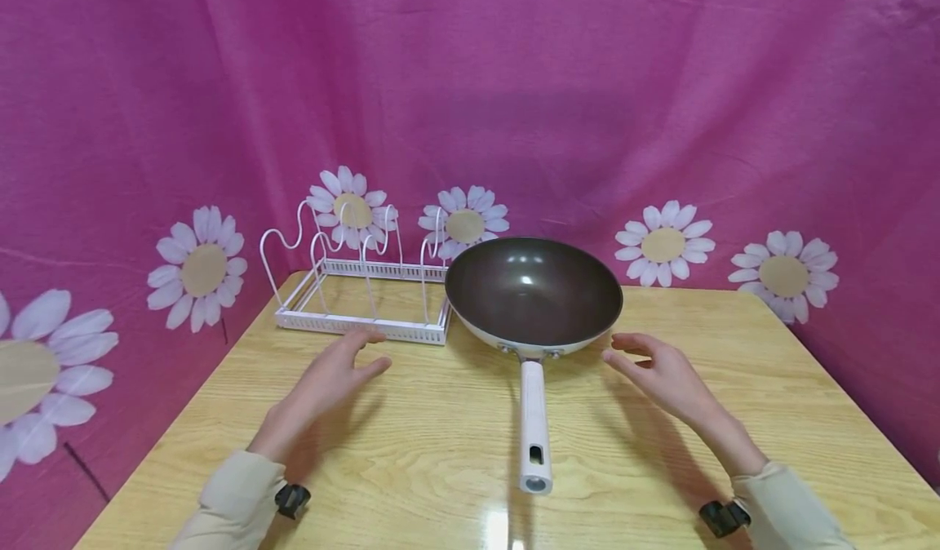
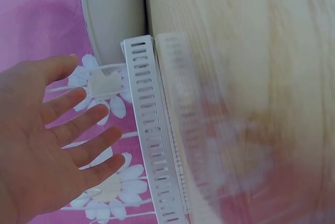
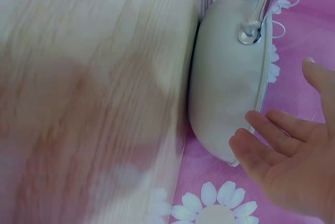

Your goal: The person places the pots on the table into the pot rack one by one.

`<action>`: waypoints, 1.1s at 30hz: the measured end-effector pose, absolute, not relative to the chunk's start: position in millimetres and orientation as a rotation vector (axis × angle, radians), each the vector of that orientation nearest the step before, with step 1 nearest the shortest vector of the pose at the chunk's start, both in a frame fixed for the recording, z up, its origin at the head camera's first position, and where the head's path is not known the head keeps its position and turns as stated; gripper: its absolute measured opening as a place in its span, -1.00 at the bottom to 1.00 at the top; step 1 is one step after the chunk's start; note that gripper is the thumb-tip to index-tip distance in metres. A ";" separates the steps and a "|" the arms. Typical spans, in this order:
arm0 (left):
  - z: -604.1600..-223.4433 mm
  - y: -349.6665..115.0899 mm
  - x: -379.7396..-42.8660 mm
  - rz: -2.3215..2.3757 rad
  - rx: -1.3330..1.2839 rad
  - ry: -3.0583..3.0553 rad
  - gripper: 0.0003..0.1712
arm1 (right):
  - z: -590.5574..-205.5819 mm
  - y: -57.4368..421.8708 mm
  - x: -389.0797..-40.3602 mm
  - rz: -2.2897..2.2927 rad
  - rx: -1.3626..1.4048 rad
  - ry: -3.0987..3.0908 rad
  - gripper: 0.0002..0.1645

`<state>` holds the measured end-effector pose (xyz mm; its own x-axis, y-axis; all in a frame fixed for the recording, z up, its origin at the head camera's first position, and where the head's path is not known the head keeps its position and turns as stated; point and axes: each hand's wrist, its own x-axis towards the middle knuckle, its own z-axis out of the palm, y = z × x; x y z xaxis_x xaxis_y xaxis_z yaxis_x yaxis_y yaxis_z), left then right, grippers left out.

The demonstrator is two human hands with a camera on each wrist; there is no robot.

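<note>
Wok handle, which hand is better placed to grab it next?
Probably the right hand: it hovers beside the wok, empty and nearer the handle. The left hand is by the white rack.

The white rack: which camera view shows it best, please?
The head view, because the white rack appears almost whole there, base and wire dividers included. The left wrist view mainly shows one slotted side; the right wrist, only parts beyond the pan.
</note>
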<state>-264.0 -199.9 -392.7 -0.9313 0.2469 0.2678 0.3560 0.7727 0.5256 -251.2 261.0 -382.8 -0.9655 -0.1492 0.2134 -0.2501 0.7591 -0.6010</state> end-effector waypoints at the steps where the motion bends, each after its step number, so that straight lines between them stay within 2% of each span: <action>1: -392.3 -198.7 -263.1 -0.887 -0.486 -2.786 -0.47 | -382.9 259.6 -250.8 1.003 0.317 -2.811 -0.23; 9: -390.4 -189.4 -262.4 -0.916 -0.536 -2.794 -0.44 | -384.7 251.5 -249.9 1.051 0.359 -2.818 -0.22; 22: -393.6 -160.1 -254.4 -1.119 -0.618 -2.792 -0.37 | -382.1 238.2 -245.3 1.097 0.493 -2.790 -0.32; 33: -390.4 -129.2 -239.7 -1.301 -0.710 -2.809 -0.41 | -380.7 227.2 -235.7 1.189 0.470 -2.806 -0.34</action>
<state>-239.7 -129.2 -390.4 -0.8996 0.4094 0.1522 0.3809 0.5645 0.7323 -235.7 227.2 -380.7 -0.9519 -0.2545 0.1704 -0.2994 0.6565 -0.6923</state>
